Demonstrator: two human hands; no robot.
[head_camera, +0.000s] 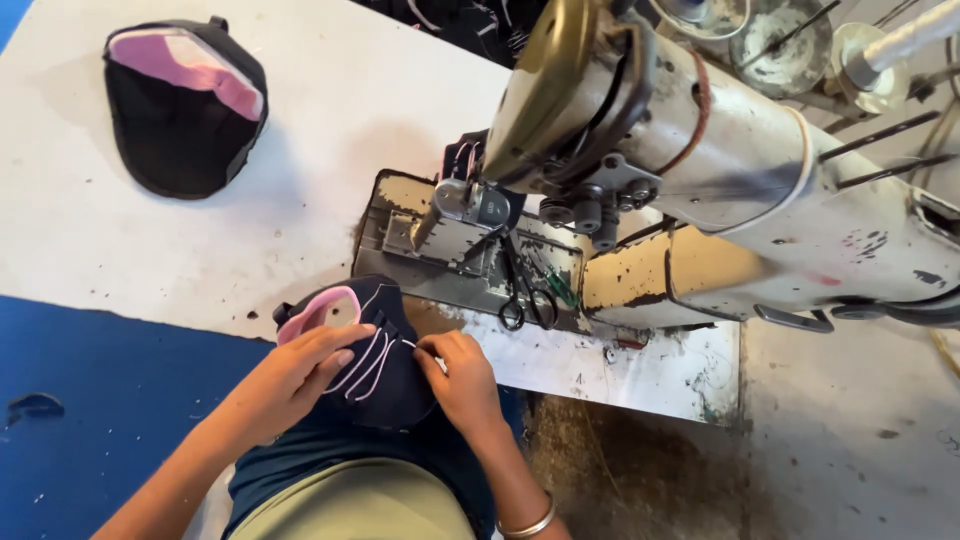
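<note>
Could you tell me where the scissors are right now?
The scissors lie on the sewing machine's bed, under the machine head and just beyond the right hand.

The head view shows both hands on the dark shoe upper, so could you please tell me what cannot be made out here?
- Head view: what the right hand pinches at the dark shoe upper is too small to tell.
- The upper's underside is hidden by the left hand and the lap.
- The needle is hidden by the sewing machine head.
- The machine's right end is cut off by the frame edge.
</note>
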